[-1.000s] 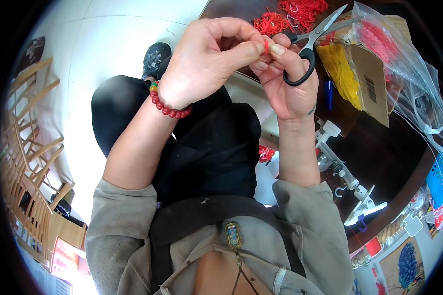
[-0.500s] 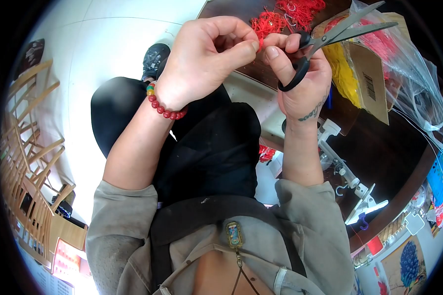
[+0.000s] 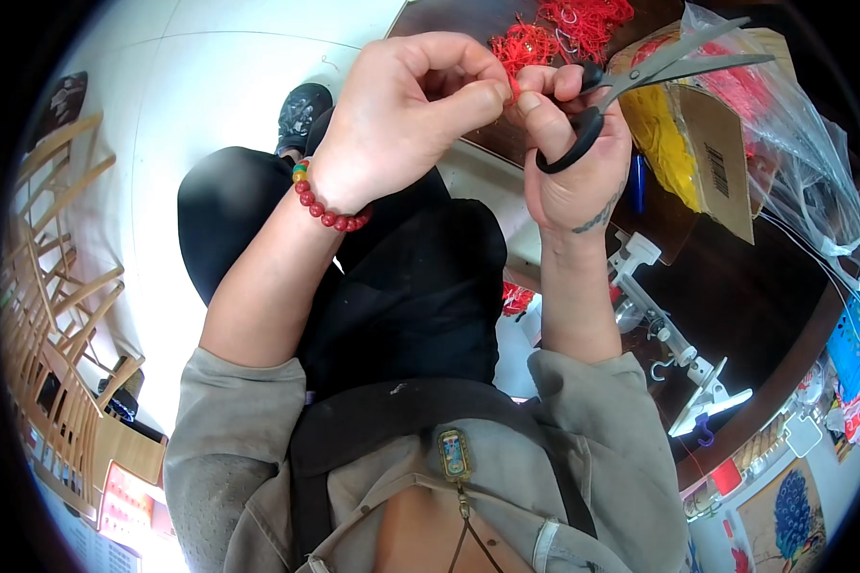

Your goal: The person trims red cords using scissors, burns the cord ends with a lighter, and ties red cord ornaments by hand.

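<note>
My left hand [image 3: 401, 115], wearing a beaded bracelet [image 3: 330, 212], is closed with thumb and index finger pinched on a small bit of red cord [image 3: 514, 90]. My right hand [image 3: 583, 143] meets it there, its thumb and fingertips on the same cord. Hooked on my right hand is a pair of scissors [image 3: 631, 80] with black handles. The scissors' blades stand apart and point up to the right, away from the cord. Most of the cord between my fingertips is hidden.
Tangled red cords [image 3: 583, 24] lie on the dark table [image 3: 736, 277] beyond my hands. At the right are a cardboard box [image 3: 717, 158], a clear plastic bag [image 3: 798, 143] and a white stand [image 3: 664, 329]. A blue pen [image 3: 638, 181] lies by my right wrist. Wooden chairs [image 3: 62, 315] are at the left.
Both hands have shifted slightly to the right at the fingertips, and my right wrist has turned a little inward. The pinch on the red cord and the scissors stay as they were.
</note>
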`<state>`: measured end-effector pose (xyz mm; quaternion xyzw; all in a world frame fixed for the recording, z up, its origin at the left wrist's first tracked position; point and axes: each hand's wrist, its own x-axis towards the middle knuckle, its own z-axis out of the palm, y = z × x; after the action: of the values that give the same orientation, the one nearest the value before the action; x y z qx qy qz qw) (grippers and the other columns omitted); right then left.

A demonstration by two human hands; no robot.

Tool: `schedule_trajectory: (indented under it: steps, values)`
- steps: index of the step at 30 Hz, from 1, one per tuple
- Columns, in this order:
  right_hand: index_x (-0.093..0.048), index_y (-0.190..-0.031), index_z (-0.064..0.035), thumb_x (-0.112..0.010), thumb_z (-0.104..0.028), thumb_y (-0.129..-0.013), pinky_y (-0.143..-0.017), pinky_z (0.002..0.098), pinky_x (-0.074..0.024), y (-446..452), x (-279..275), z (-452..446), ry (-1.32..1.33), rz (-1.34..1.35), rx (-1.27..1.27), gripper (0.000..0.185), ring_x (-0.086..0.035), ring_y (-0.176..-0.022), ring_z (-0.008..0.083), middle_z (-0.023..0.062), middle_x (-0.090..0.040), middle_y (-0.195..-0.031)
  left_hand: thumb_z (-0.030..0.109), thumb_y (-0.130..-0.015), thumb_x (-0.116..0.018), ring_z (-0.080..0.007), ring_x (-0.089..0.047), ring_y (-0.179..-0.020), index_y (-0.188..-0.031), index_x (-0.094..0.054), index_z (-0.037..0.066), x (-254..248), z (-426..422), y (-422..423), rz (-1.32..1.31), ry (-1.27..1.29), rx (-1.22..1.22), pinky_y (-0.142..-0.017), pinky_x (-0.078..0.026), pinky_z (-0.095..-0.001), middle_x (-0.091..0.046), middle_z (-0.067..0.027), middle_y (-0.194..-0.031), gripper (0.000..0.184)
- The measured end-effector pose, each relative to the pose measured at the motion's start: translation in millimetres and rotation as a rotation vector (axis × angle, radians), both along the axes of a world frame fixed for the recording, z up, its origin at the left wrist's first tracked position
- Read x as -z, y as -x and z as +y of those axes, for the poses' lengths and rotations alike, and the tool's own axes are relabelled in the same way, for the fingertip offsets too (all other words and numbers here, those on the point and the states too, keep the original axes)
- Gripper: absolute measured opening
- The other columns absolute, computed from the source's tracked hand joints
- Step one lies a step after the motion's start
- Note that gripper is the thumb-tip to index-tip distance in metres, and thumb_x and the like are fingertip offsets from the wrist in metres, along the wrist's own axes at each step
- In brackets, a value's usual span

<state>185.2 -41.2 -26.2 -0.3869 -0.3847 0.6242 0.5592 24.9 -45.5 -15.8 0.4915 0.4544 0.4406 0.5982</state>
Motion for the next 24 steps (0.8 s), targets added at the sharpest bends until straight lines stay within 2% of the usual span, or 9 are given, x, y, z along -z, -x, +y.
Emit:
schedule_trajectory:
  steps: [3, 6, 13, 16, 19, 24]
  values:
    - [-0.051, -0.089, -0.0026, -0.063, 0.009, -0.078, -0.079, 0.0230, -0.0474, -0.1, 2.3, 0.7, 0.073, 0.163, -0.023, 0.020, -0.058, -0.082, 0.0116, 0.0090, -0.062, -0.090, 0.007, -0.089, -0.059, -0.0040, -0.056, -0.077, -0.092, -0.064, -0.001, -3.6, 0.0, 0.0, -0.079, 0.033, -0.019, -0.070, -0.046, -0.0178, -0.063, 0.0006, -0.083, 0.010]
    - [-0.051, -0.090, -0.0026, -0.063, 0.010, -0.077, -0.079, 0.0234, -0.0479, 0.1, 0.9, -0.3, 0.053, 0.129, 0.024, 0.021, -0.058, -0.082, 0.0122, 0.0093, -0.062, -0.089, 0.008, -0.089, -0.060, -0.0038, -0.056, -0.077, -0.094, -0.064, -0.001, -2.9, 0.1, -0.7, -0.080, 0.020, -0.044, -0.069, -0.045, -0.0170, -0.063, 0.0007, -0.083, 0.011]
    - [-0.050, -0.089, -0.0020, -0.065, 0.009, -0.077, -0.078, 0.0219, -0.0489, 1.5, -3.9, 0.6, -0.105, -0.112, 0.089, 0.022, -0.059, -0.082, 0.0105, 0.0080, -0.062, -0.088, 0.004, -0.087, -0.062, -0.0035, -0.057, -0.073, -0.099, -0.066, -0.002, 1.2, -1.1, -0.6, 0.206, -0.101, -0.013, -0.065, -0.045, -0.0163, -0.063, -0.0002, -0.082, 0.014]
    - [-0.051, -0.089, -0.0017, -0.066, 0.007, -0.078, -0.076, 0.0210, -0.0489, 3.2, -6.2, 0.3, -0.135, -0.201, 0.105, 0.021, -0.059, -0.081, 0.0093, 0.0068, -0.062, -0.087, 0.003, -0.086, -0.063, -0.0038, -0.057, -0.072, -0.096, -0.067, -0.003, 2.8, -0.6, -1.5, 0.226, -0.163, -0.037, -0.065, -0.045, -0.0165, -0.062, -0.0005, -0.080, 0.012]
    - [-0.052, -0.089, -0.0009, -0.067, 0.005, -0.077, -0.074, 0.0195, -0.0486, 4.7, -11.4, -0.6, -0.124, -0.275, 0.107, 0.020, -0.058, -0.079, 0.0072, 0.0050, -0.061, -0.086, 0.013, -0.080, -0.071, -0.0050, -0.051, -0.058, -0.087, -0.069, 0.003, 10.1, 0.9, -6.0, 0.194, -0.249, -0.151, -0.054, -0.043, -0.0204, -0.060, -0.0005, -0.067, 0.012]
    - [-0.056, -0.090, 0.0005, -0.070, 0.002, -0.077, -0.069, 0.0167, -0.0477, 4.4, -7.6, 1.1, -0.144, -0.378, 0.113, 0.020, -0.054, -0.074, 0.0036, 0.0008, -0.058, -0.083, 0.011, -0.078, -0.070, -0.0095, -0.053, -0.056, -0.082, -0.068, 0.003, 7.1, 2.0, -7.0, 0.316, -0.355, -0.175, -0.052, -0.044, -0.0220, -0.057, -0.0027, -0.066, 0.009]
